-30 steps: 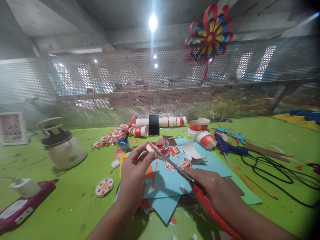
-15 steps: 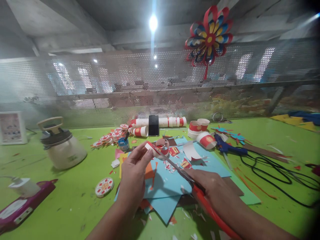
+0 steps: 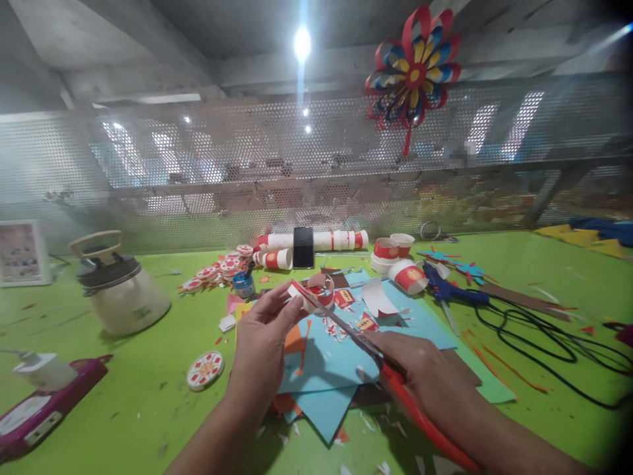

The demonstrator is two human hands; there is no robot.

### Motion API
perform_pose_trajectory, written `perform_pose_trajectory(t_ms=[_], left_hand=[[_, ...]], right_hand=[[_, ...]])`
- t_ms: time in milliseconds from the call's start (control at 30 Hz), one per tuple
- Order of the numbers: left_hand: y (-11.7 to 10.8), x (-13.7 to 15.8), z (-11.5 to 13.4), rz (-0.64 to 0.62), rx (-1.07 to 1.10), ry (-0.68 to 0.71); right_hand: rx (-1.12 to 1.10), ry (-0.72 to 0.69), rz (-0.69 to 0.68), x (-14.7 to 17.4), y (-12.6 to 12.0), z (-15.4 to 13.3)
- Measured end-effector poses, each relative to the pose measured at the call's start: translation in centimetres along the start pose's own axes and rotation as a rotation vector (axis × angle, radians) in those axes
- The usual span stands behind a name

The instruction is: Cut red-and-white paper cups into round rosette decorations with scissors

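Note:
My left hand (image 3: 267, 333) pinches a curled red-and-white paper strip (image 3: 297, 291) between thumb and fingers. The far part of the strip curves into a loop above the paper sheets. In my right hand (image 3: 413, 363) are red-handled scissors (image 3: 398, 389), their blades pointing up and left to the strip. The blades look nearly closed along the strip's edge; whether they touch the paper is hard to make out. Under both hands lie light-blue paper sheets (image 3: 331, 366), with small red-and-white scraps (image 3: 336, 328) and red-and-yellow pieces (image 3: 367, 322) on top.
A blue glue gun (image 3: 457, 290) and its black cable lie right. Paper cups (image 3: 408, 276), a phone (image 3: 303, 247) and a blue jar (image 3: 243, 285) stand behind. Left are a white jug (image 3: 126, 297), a patterned disc (image 3: 205, 371) and a purple power strip (image 3: 54, 412). A paper flower (image 3: 414, 76) hangs above.
Hardly anything differs. Both hands, the paper strip and the scissors keep almost the same place, and the whole view has shifted very slightly.

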State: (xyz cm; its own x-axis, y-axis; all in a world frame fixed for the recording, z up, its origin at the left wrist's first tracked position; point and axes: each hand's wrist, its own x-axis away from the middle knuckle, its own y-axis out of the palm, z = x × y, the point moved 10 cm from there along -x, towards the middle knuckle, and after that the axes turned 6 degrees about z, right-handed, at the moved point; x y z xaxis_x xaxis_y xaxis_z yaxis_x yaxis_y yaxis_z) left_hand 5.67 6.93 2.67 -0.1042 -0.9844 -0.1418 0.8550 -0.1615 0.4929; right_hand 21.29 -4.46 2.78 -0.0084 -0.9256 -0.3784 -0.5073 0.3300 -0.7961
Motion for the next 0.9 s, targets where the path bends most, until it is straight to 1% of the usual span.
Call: perform_pose_trajectory(t_ms=[167,333,467,567,700,900], left_hand=[[0.15,-0.10,-0.06,-0.010,0.006,-0.003],[0.07,-0.05,-0.03,-0.013,0.004,0.005],[-0.15,-0.10,0.06,-0.009,-0.005,0.002],[-0.20,-0.23,0.15,-0.016,-0.026,0.025],[-0.17,-0.26,0.14,-0.020,-0.050,0.053],[-0.06,-0.10,0.27,-0.013,-0.067,0.063]], right_hand=[[0.011,-0.015,0.030,0.20,-0.33,-0.24],[0.066,0.019,0.031,0.20,-0.54,-0.12],[0.013,-0.001,0.012,-0.06,-0.38,-0.38],[-0.031,-0.007,-0.011,-0.22,-0.01,-0.35],[-0.074,-0.017,-0.001,-0.31,0.01,-0.50],[-0.080,0.008,-0.004,-0.23,-0.11,-0.47]])
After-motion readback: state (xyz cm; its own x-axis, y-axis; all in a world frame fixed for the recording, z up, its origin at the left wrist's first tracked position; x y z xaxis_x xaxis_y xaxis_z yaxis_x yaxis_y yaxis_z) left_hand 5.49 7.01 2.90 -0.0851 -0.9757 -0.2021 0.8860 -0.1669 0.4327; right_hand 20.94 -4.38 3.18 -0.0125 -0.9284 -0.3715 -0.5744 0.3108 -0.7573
